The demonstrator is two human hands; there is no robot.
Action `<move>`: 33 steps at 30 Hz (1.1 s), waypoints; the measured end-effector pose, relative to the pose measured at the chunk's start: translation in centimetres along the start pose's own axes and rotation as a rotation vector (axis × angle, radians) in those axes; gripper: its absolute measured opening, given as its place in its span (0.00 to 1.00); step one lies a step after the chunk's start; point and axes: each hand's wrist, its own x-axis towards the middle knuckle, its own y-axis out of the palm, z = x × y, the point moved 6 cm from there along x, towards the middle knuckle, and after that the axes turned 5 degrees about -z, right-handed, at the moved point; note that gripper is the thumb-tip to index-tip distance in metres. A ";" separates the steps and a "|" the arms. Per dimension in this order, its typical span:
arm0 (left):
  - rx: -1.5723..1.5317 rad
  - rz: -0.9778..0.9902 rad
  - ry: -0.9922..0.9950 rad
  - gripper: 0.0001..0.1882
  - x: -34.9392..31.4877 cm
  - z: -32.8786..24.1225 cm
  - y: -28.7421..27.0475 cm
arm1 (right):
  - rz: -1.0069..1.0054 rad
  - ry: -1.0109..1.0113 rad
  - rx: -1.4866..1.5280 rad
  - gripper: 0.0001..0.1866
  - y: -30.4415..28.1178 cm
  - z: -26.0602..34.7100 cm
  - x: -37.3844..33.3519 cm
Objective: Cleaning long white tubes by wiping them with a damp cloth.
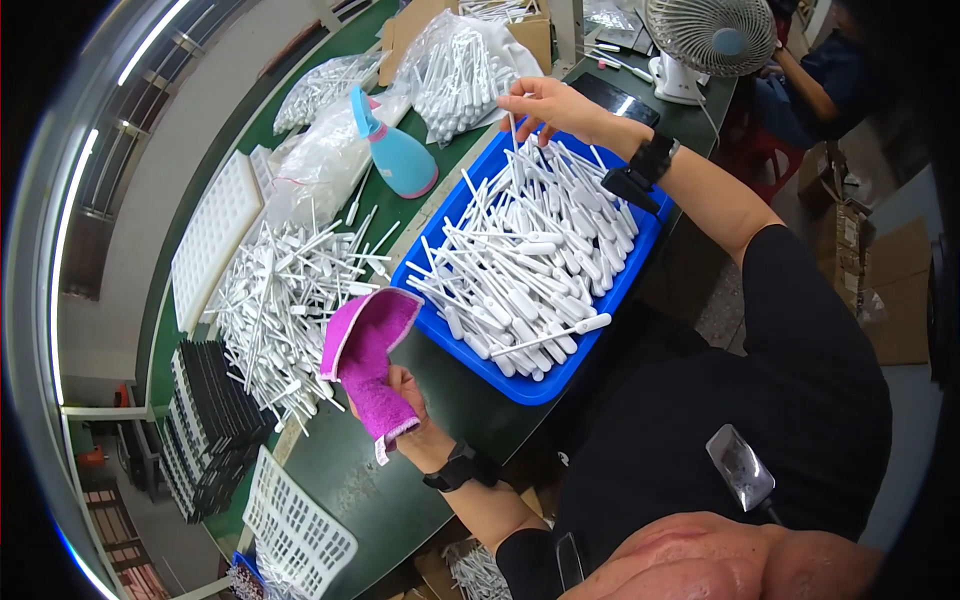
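My left hand (pixel 410 396) is closed around a magenta cloth (pixel 370 360) with a pale edge and a small white tag. Part of the fabric fans out above the fist. It hovers at the near left of a blue plastic tray (pixel 528 394). Heaped in that tray are many white plastic sticks (pixel 535 262) with thicker, paddle-like ends. Over the tray's far edge, my right hand (pixel 560 110) pinches the thin end of one white stick (pixel 514 130), which points down toward the heap. Whether its lower end touches the others I cannot tell.
Left of the tray lies a loose pile of similar sticks (pixel 285 300). Beyond stand a blue spray bottle (pixel 403 160) and plastic bags of sticks (pixel 462 75). White perforated panels (pixel 212 235), stacked black trays (pixel 205 420) and a white grid basket (pixel 298 515) line the left. A fan (pixel 712 40) stands far right, near another person (pixel 825 75).
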 end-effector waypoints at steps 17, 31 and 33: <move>0.240 -0.080 0.115 0.10 0.5 -0.4 -1.4 | -0.137 -0.471 -0.243 0.24 -2.1 2.7 -2.1; 0.256 -0.093 0.156 0.11 0.3 -1.0 -2.0 | -0.495 -0.459 -0.473 0.17 -13.2 3.3 2.5; 0.254 -0.126 0.135 0.11 0.8 -0.4 -1.7 | -0.533 -0.358 -0.565 0.16 -17.3 1.0 4.9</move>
